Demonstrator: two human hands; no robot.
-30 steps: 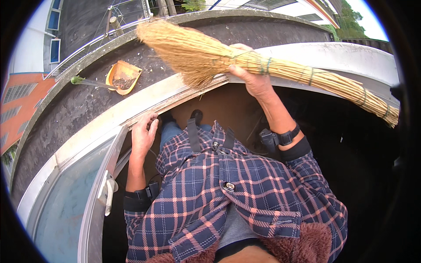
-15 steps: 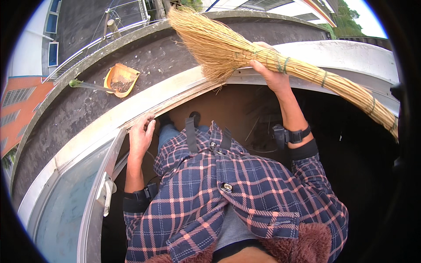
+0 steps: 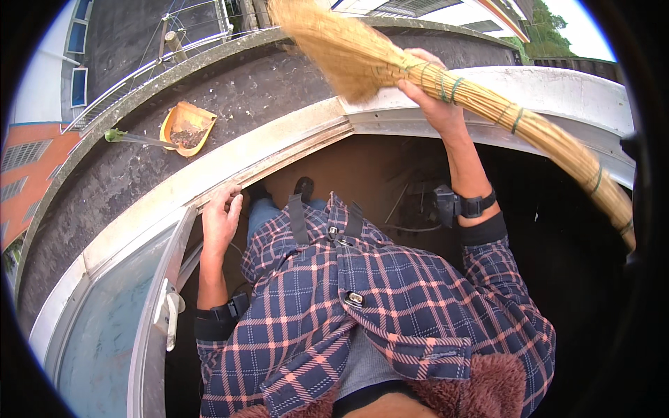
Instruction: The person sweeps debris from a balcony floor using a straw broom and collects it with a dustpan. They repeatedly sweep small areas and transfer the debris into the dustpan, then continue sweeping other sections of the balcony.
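A straw broom (image 3: 488, 101) with green ties is raised across the upper right, its bristles fanning to the upper left. My right hand (image 3: 435, 104) is closed around it just behind the bristles, which are blurred. At the inner edge of the window sill (image 3: 174, 173), my left hand (image 3: 221, 212) rests near the corner of the window frame. Its fingers are loosely bent, its thumb stands apart, and nothing shows in it. Beyond the sill, an orange-yellow dustpan (image 3: 198, 115) holding brown debris lies on the dark ledge (image 3: 244, 90); its handle points left.
An opened window sash (image 3: 115, 320) with a white latch (image 3: 169, 313) stands at the left, close to my left forearm. The ledge ends at a raised outer rim (image 3: 125, 94), with a lower roof and buildings beyond. Small debris dots the ledge. Inside, the right is dark.
The broom's bristles have lifted away from the sill and swung upward, while its handle end has dipped. My left hand stays at the sill. The view has shifted slightly.
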